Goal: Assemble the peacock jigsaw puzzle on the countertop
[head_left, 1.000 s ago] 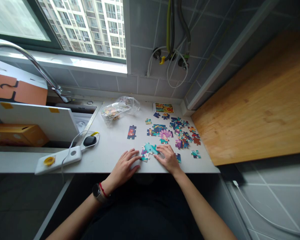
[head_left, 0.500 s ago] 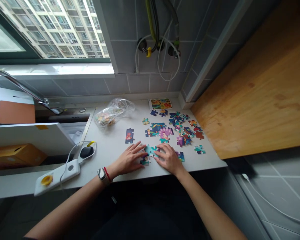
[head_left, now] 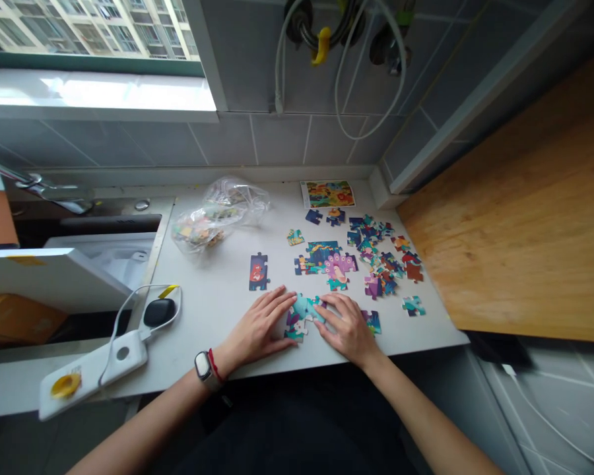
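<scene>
A small joined cluster of teal and purple jigsaw pieces (head_left: 297, 322) lies on the counter between my hands. My left hand (head_left: 264, 323) rests flat at its left side, fingers stretched out, the index fingertip and thumb touching its edges. From the right, the bent fingers of my right hand (head_left: 346, 326) press on a teal jigsaw piece (head_left: 319, 310) at the cluster's right end, with part of that piece hidden underneath. Just beyond is a larger joined section with a pink peacock (head_left: 340, 265). A piece with a red animal (head_left: 258, 272) lies beyond my left hand.
Loose jigsaw pieces (head_left: 376, 254) are heaped at the right, by a wooden panel (head_left: 515, 218). A picture card (head_left: 329, 194) lies at the back. Left of centre is a clear plastic bag (head_left: 218, 214) of pieces. A white power strip (head_left: 94, 373) sits near the sink.
The camera view has tilted down and come closer to the counter. My hands stay around the same cluster, with the right fingers shifted slightly on the teal piece.
</scene>
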`<action>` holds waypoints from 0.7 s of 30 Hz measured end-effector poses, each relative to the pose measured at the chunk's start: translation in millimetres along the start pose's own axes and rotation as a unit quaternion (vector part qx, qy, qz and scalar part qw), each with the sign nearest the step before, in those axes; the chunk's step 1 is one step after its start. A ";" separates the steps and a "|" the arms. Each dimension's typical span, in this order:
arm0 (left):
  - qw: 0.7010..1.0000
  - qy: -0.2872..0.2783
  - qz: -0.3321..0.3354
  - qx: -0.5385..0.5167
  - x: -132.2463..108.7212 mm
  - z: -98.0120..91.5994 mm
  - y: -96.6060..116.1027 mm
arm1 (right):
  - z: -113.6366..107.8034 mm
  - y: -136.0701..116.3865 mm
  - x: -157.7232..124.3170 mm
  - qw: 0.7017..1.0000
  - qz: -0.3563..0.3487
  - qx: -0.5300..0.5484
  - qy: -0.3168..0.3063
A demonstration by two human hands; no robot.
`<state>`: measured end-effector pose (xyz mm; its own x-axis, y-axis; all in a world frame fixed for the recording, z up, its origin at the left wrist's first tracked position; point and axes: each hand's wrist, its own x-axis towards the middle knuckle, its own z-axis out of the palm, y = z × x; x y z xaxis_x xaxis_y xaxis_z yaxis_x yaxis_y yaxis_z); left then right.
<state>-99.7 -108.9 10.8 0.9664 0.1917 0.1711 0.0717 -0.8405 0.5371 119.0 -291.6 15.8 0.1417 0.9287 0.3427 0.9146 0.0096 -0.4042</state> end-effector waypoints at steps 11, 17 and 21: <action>0.999 0.018 -0.039 0.012 1.6 3.1 6.4 | -6.6 -2.0 1.6 0.999 -0.015 0.010 0.027; 0.998 0.025 -0.058 0.024 5.3 5.8 11.6 | -9.8 -14.1 0.3 0.999 0.021 0.038 -0.001; 0.999 0.018 -0.042 0.022 12.2 9.7 15.0 | -13.0 -13.2 -3.0 0.998 0.048 0.011 -0.033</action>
<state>-84.5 -124.1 13.0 0.9473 0.2792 0.1570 0.1628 -0.8418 0.5147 111.4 -299.3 31.1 0.2027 0.9480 0.2453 0.8895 -0.0734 -0.4510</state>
